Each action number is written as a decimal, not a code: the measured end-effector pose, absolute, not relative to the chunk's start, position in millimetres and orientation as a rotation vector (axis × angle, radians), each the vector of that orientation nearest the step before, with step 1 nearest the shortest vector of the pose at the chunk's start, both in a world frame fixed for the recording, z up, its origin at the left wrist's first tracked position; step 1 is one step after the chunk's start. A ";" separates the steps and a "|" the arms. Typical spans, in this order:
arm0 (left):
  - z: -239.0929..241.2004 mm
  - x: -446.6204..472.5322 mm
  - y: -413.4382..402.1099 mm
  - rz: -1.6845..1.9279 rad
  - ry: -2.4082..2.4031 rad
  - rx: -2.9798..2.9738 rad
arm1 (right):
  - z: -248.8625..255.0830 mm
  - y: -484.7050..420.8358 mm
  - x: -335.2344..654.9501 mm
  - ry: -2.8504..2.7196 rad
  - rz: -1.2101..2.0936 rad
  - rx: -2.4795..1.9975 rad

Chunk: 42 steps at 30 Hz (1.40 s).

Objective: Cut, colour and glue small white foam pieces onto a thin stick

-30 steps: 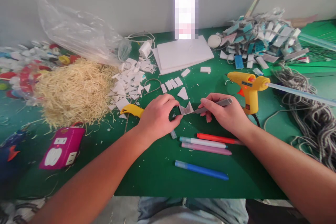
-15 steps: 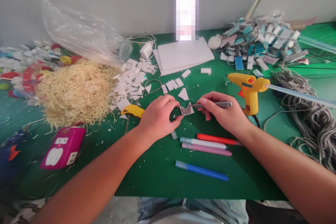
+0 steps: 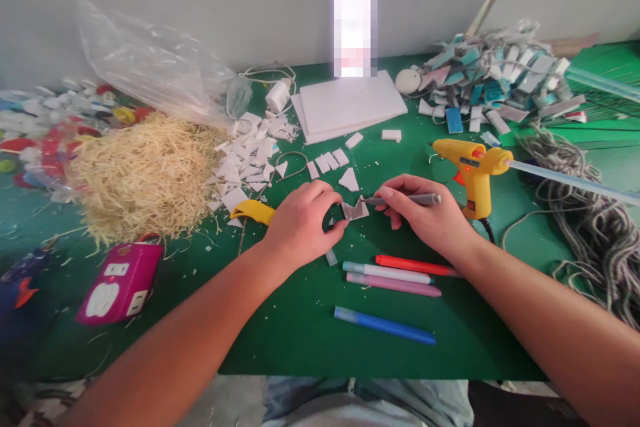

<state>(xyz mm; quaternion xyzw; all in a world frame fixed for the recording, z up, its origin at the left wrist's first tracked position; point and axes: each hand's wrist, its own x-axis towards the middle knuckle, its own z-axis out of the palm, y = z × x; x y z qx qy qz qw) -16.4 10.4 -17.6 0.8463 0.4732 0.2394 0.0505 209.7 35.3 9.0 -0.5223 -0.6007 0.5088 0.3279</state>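
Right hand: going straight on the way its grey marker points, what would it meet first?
The right hand would first meet the notched white foam piece held by the left hand; its grey marker tip seems at the piece's edge, though contact is unclear.

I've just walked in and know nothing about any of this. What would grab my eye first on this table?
Dead centre, the left hand pinches a small notched white piece, while the right hand holds a grey marker with its tip at that piece. Just right of them stands a yellow glue gun, and to the left a heap of pale straw lies on the green table.
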 end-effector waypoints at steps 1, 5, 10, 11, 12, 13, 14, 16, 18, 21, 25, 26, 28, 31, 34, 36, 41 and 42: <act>-17.6 -16.4 10.4 0.725 1.441 2.576 | 9.0 35.4 209.5 -1.574 1.336 -1.361; -18.2 -15.8 10.5 0.726 1.453 2.580 | 10.9 35.0 209.3 -1.566 1.362 -1.351; -18.4 -14.9 10.1 0.749 1.446 2.591 | 13.3 34.3 209.3 -1.556 1.386 -1.341; -18.2 -15.0 9.9 0.752 1.448 2.592 | 13.2 34.2 209.3 -1.559 1.385 -1.346; -18.0 -15.2 9.7 0.750 1.449 2.591 | 13.0 34.2 209.2 -1.561 1.381 -1.354; -17.8 -15.4 9.5 0.747 1.451 2.588 | 12.8 34.1 209.2 -1.562 1.377 -1.362; -17.8 -15.7 9.4 0.740 1.452 2.585 | 12.5 34.1 209.1 -1.562 1.374 -1.369; -17.9 -16.3 9.4 0.725 1.453 2.580 | 12.5 34.0 208.9 -1.562 1.366 -1.377; -18.3 -16.6 9.7 0.718 1.454 2.572 | 12.9 33.9 208.5 -1.563 1.357 -1.383; -18.7 -16.7 10.0 0.709 1.458 2.564 | 13.8 33.8 208.1 -1.561 1.340 -1.409; -18.3 -16.2 9.8 0.701 1.466 2.573 | 13.2 34.2 208.1 -1.560 1.334 -1.433; -18.2 -16.1 9.8 0.706 1.465 2.575 | 12.6 34.5 207.9 -1.560 1.332 -1.431; -18.1 -16.0 9.9 0.714 1.459 2.576 | 11.3 34.9 207.1 -1.552 1.324 -1.422; -18.3 -16.3 10.1 0.722 1.452 2.575 | 9.9 35.0 206.2 -1.532 1.319 -1.412; -19.2 -16.3 10.3 0.724 1.450 2.574 | 10.1 34.7 207.1 -1.542 1.324 -1.423; -19.9 -16.0 10.3 0.721 1.446 2.571 | 10.5 34.5 208.3 -1.578 1.342 -1.437; -19.7 -15.5 10.0 0.730 1.447 2.572 | 9.8 34.9 209.1 -1.554 1.323 -1.440; -19.3 -15.7 10.0 0.733 1.447 2.576 | 9.7 35.0 208.9 -1.538 1.317 -1.430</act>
